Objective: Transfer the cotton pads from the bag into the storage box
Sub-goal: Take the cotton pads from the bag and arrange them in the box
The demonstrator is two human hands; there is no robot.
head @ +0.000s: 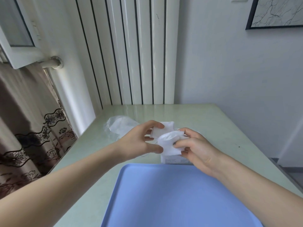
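My left hand (139, 140) pinches a white square cotton pad (162, 130) between forefinger and thumb, lifted above the table. My right hand (195, 148) grips a clear plastic bag of white cotton pads (168, 143), bunched at its top. Beneath both hands a white boxy object with small print (173, 159) stands on the table, mostly hidden; whether it is the storage box I cannot tell.
A large blue tray (172, 202) lies nearest me on the pale green table (221, 128). A crumpled clear plastic wrapper (119, 126) lies at the back left. A white radiator (131, 54) stands behind, with a patterned curtain (32, 128) to the left.
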